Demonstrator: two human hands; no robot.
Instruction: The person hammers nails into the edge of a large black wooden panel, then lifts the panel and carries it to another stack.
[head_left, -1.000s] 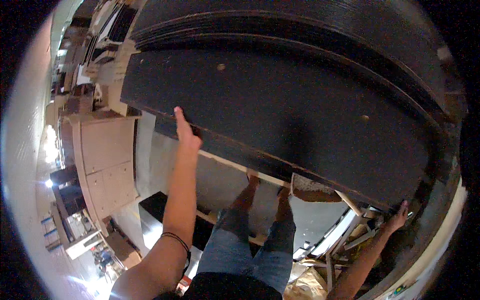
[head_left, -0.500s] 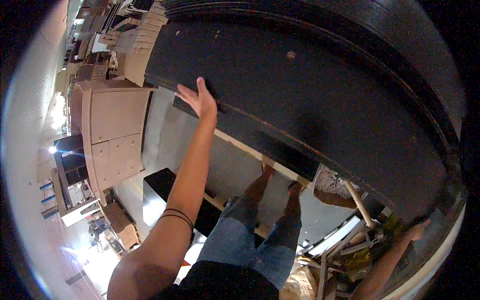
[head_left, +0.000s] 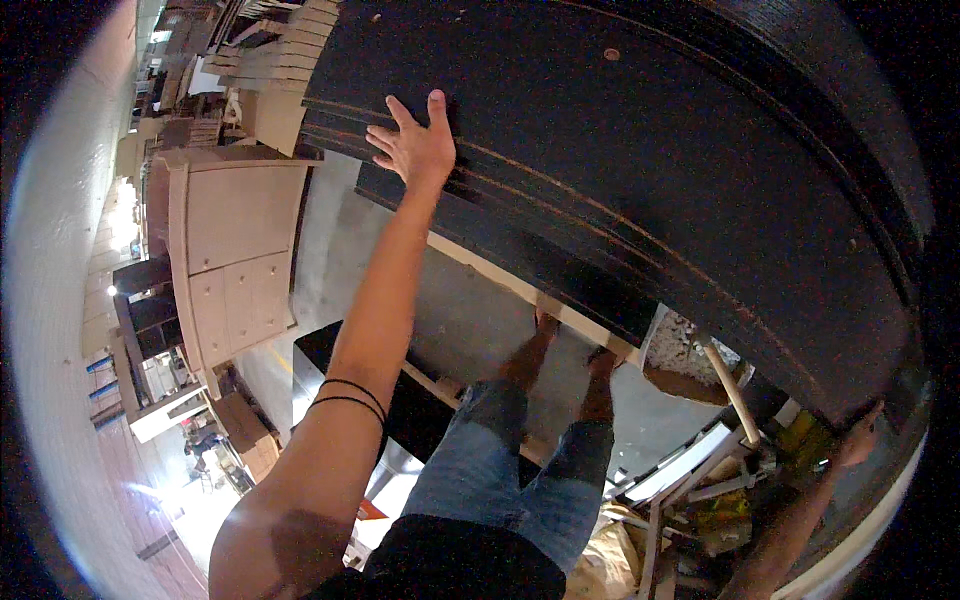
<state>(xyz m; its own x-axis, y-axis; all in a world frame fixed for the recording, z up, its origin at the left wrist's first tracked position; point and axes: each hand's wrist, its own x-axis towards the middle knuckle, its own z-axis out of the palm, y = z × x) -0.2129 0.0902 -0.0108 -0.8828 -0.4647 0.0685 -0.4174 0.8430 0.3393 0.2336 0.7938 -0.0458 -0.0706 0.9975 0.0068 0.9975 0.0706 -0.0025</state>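
Note:
A large black board with a few small round marks fills the upper part of the view, lying on other black boards whose worn brown edges show along the near side. My left hand lies on its near edge toward the left end, fingers spread and gripping nothing. At the right end, my right hand holds the board's near corner; some of its fingers are hidden in shadow. Below the boards, a pale wooden strip runs above the floor, close to my feet.
A pale wooden cabinet with doors and drawers stands at left, near stacked pale panels. A black-topped piece is beside my legs. At lower right lie a wooden stick, an open box of debris and scrap strips.
The board's near edge has moved away from me, and more edges of the boards beneath show. My left hand has gone farther forward with fingers spread wider; my right hand has shifted slightly forward and right.

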